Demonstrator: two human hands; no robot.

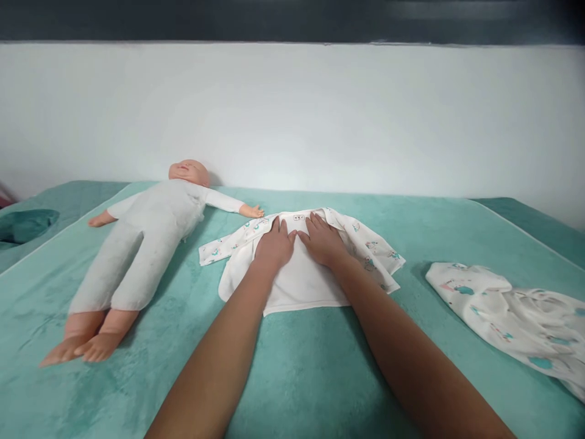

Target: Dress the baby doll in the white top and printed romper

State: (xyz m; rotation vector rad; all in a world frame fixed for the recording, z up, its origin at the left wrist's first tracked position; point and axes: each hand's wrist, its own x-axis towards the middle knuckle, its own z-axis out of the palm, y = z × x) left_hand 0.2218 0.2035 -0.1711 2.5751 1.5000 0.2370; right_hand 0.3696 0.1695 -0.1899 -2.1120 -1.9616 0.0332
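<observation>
A small white baby shirt (301, 280) with a pale printed pattern lies spread open on the teal blanket (292, 378). Both my hands rest flat on its inner side, side by side near the collar. My left hand (274, 246) has its fingers stretched out and pressed on the cloth. My right hand (323, 239) lies the same way, fingers flat and pointing towards the collar label. A baby doll (146, 231) in a white bodysuit lies on its back to the left of the shirt, arms spread, one hand almost touching the shirt's sleeve.
A second crumpled patterned garment (516, 317) lies at the right on the blanket. A white wall (320, 116) stands right behind the bed. A dark teal cloth (25, 224) sits at the far left edge.
</observation>
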